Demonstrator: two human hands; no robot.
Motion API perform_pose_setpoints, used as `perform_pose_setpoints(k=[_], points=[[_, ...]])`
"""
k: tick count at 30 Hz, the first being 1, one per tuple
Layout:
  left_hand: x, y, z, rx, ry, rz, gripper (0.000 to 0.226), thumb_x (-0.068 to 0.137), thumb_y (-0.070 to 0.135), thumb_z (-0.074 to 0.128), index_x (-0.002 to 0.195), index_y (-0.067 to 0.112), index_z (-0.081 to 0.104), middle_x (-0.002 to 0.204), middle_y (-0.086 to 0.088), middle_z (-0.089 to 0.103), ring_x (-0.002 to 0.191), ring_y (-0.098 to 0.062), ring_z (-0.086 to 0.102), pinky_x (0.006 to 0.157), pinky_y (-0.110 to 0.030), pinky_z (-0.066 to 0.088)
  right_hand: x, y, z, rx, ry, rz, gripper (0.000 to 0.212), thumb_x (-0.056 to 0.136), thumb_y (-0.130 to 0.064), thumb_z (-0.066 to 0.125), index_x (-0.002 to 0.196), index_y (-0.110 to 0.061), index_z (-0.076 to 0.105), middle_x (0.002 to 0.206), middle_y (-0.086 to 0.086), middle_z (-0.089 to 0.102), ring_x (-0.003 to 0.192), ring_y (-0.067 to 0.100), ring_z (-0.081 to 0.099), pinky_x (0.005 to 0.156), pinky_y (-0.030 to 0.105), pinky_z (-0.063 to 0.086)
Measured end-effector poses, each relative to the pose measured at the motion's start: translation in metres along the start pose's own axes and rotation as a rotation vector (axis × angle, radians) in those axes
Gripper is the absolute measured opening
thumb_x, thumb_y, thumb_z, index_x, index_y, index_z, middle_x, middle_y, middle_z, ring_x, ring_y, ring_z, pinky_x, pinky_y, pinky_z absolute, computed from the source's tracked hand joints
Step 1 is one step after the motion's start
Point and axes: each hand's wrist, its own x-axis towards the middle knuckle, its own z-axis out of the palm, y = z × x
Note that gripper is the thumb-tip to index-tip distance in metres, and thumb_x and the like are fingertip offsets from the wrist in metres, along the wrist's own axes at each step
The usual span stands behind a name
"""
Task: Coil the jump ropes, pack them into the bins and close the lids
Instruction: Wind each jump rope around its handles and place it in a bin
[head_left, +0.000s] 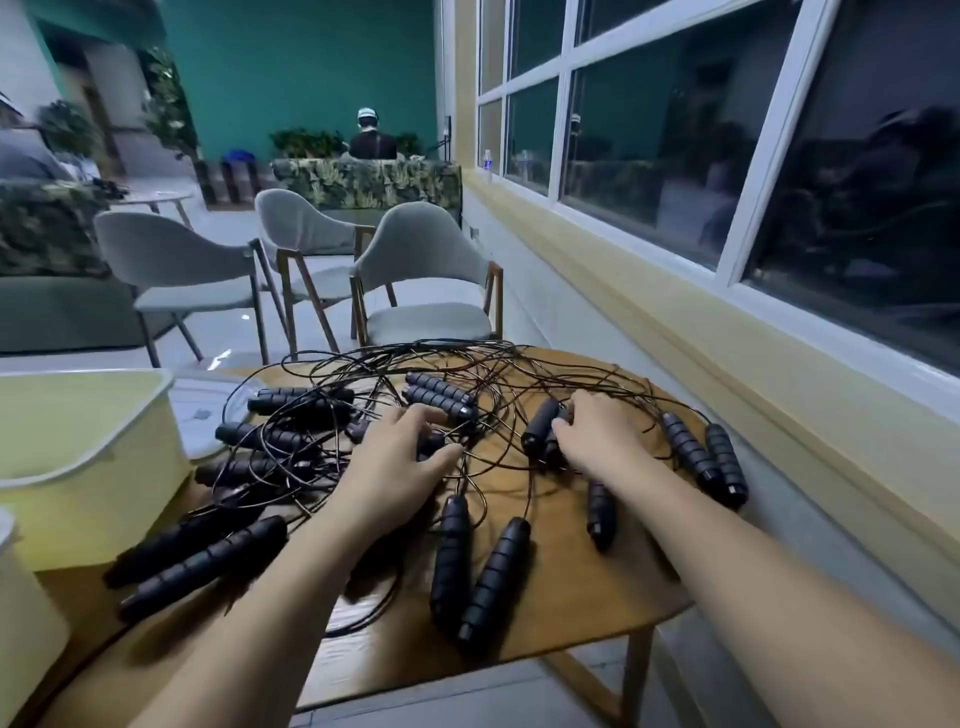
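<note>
While all the jump ropes (467, 395) lie in one black tangle on the round wooden surface (571, 597), both hands work in the middle of it. The left hand (400, 467) rests on the crossed cords (311, 447) with its grip spread, fingers bent down onto them and thumb out to the side. The right hand (597, 431) has its grip curled on a pair of handles (537, 428) just right of centre. The yellow bin (78, 467) stands open at the left edge of the surface, and no rope shows inside it.

Nothing looks coiled yet, so the trouble ahead is in the pulling. The cord of that pair runs under many others, and a firm tug would likely tighten the knot instead of freeing it. It could also drag neighbouring ropes along, and the two front handles (488, 577) lying near the edge might slide off to the floor. Lifting handles from two different ropes would make the coil impossible.
</note>
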Motion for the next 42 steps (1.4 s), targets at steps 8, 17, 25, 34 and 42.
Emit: perform_pose_setpoints(k=[8,17,25,34,42], points=[[0.026,-0.023,0.017,-0.067,0.018,0.044,0.029,0.096,0.046,0.072,0.121,0.032,0.071,0.115,0.013,0.06,0.113,-0.008,0.058,0.104,-0.036,0.049,0.042,-0.028,0.031,-0.057,-0.147,0.175,0.083,0.097,-0.068,0.06,0.156,-0.013,0.044,0.162,0.019,0.036,0.135,0.04,0.057,0.1,0.045,0.054],[0.021,-0.034,0.021,-0.153,0.078,0.104,0.012,0.098,0.034,0.073,0.109,0.031,0.075,0.104,0.02,0.069,0.105,0.003,0.062,0.087,-0.009,0.044,0.054,-0.033,0.043,0.046,-0.139,0.297,0.107,0.089,-0.062,0.075,0.164,-0.009,0.021,0.162,0.023,0.027,0.137,0.041,0.056,0.105,0.042,0.053],[0.014,-0.032,0.019,-0.174,0.119,0.128,0.008,0.098,0.031,0.072,0.105,0.031,0.076,0.103,0.021,0.07,0.106,0.002,0.063,0.088,-0.012,0.044,0.045,-0.028,0.047,0.036,-0.145,0.239,0.103,0.088,-0.062,0.072,0.163,-0.013,0.02,0.158,0.025,0.036,0.138,0.044,0.053,0.108,0.045,0.051],[0.008,-0.039,0.009,-0.159,0.12,0.097,0.007,0.098,0.031,0.072,0.104,0.034,0.075,0.101,0.025,0.071,0.102,-0.001,0.065,0.092,-0.031,0.053,0.042,-0.029,0.045,0.251,-0.03,0.197,0.068,0.091,-0.048,0.07,0.142,-0.016,0.038,0.141,0.019,0.05,0.122,0.042,0.062,0.093,0.044,0.053],[0.001,-0.019,-0.009,-0.381,0.19,0.066,0.017,0.099,0.023,0.073,0.111,0.035,0.075,0.103,0.025,0.075,0.1,0.005,0.07,0.081,-0.007,0.049,-0.026,-0.03,-0.017,0.551,0.113,0.065,0.049,0.085,-0.039,0.081,0.126,-0.032,0.055,0.097,-0.018,0.063,0.081,-0.002,0.057,0.06,0.021,0.039]])
